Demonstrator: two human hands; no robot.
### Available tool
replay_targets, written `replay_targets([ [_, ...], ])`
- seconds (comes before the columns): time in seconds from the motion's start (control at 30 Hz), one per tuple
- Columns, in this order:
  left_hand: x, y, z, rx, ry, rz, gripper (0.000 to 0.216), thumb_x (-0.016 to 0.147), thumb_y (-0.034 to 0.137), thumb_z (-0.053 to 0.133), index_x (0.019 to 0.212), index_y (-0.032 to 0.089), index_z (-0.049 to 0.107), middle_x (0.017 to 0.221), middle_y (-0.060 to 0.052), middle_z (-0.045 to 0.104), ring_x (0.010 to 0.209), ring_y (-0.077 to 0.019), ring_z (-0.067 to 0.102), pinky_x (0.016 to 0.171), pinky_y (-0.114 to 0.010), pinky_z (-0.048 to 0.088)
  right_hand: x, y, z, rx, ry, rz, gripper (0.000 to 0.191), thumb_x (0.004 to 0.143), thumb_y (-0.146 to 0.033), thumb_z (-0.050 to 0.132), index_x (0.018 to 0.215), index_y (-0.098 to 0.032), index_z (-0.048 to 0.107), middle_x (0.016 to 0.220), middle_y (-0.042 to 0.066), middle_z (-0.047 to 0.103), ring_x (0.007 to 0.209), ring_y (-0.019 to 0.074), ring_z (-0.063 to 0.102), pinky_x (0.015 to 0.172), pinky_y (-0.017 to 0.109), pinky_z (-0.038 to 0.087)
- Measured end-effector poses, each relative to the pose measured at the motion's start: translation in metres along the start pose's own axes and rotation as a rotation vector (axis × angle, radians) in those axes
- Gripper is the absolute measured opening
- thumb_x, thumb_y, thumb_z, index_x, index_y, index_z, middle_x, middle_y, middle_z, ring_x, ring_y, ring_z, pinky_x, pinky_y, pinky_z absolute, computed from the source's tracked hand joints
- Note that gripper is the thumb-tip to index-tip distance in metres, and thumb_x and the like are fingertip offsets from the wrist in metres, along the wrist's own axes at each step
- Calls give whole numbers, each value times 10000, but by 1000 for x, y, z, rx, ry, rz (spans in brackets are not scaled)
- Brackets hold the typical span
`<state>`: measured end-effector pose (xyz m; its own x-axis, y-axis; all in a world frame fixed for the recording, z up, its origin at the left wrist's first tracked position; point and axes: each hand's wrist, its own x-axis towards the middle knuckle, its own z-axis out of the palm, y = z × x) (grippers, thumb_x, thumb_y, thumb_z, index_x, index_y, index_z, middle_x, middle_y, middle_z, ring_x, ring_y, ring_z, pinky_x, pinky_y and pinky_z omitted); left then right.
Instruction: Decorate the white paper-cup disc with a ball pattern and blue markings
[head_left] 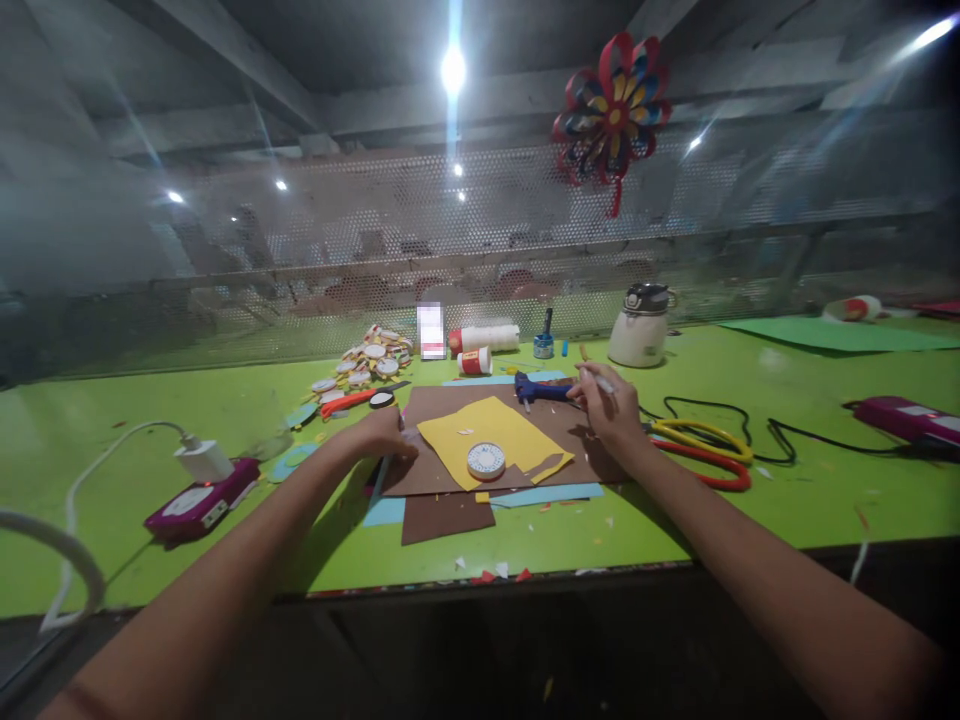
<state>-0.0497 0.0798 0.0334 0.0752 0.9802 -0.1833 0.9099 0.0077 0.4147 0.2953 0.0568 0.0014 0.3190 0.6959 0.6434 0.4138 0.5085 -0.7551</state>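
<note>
My left hand [388,434] is at the left edge of a brown sheet [427,405], its fingers curled downward and bunched; what they hold, if anything, is hidden. My right hand [611,408] pinches a slim white pen-like stick [602,381] over the sheet's right side. Beside its fingertips lies a dark blue tool [544,390], perhaps a glue gun. Between the hands, a yellow sheet [480,425] with a cut edge rests on the brown one. On it sits a round white disc [486,460] with a patterned rim. A smaller dark-rimmed disc [382,399] is just beyond my left hand.
Red-handled scissors [349,401] and a pile of small discs [371,360] lie back left. A paper cup [475,361], blue ink bottle [544,346] and white kettle [639,330] stand behind. Purple power strips [202,500] flank the green table; yellow and red loops [705,475] lie right.
</note>
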Motion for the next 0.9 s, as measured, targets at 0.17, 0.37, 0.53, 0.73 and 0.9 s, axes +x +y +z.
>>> replay_targets([
  [0.17, -5, -20, 2, -266, 140, -78, 334, 956, 324, 616, 1248, 165, 579, 1249, -98, 611, 1046, -244, 642, 870, -451, 561, -1, 3, 1, 11, -26, 8, 468, 883, -557, 507, 1076, -152, 640, 697, 44, 681, 640, 198, 631, 635, 327, 511],
  [0.37, -15, -19, -12, -680, 281, -40, 337, 956, 321, 616, 1253, 167, 577, 1250, -99, 611, 1038, -241, 644, 860, -444, 565, -13, -3, 8, 18, -177, 25, 491, 902, -560, 460, 1052, -134, 652, 694, 72, 711, 584, 193, 647, 569, 309, 522],
  [0.53, -1, 29, -3, -984, 266, 88, 332, 959, 322, 612, 1249, 164, 577, 1234, -97, 617, 1025, -236, 648, 855, -440, 567, -24, -14, 13, -21, -225, 63, 384, 871, -510, 538, 987, -162, 652, 746, 74, 723, 634, 211, 667, 554, 309, 529],
  [0.73, 2, 74, 28, -1187, 139, 172, 270, 951, 280, 621, 1187, 151, 599, 1080, -65, 659, 843, -175, 664, 715, -339, 579, -36, -37, 11, -57, -282, 119, 357, 869, -544, 573, 862, -195, 646, 755, 63, 723, 711, 238, 712, 589, 321, 579],
  [0.9, -7, 64, 35, -1264, 73, 156, 511, 694, 27, 625, 1198, 109, 624, 900, -65, 711, 632, -118, 620, 568, -218, 492, -45, -42, 16, -29, -343, 209, 396, 851, -584, 595, 844, -190, 629, 761, 67, 724, 712, 233, 733, 598, 307, 603],
])
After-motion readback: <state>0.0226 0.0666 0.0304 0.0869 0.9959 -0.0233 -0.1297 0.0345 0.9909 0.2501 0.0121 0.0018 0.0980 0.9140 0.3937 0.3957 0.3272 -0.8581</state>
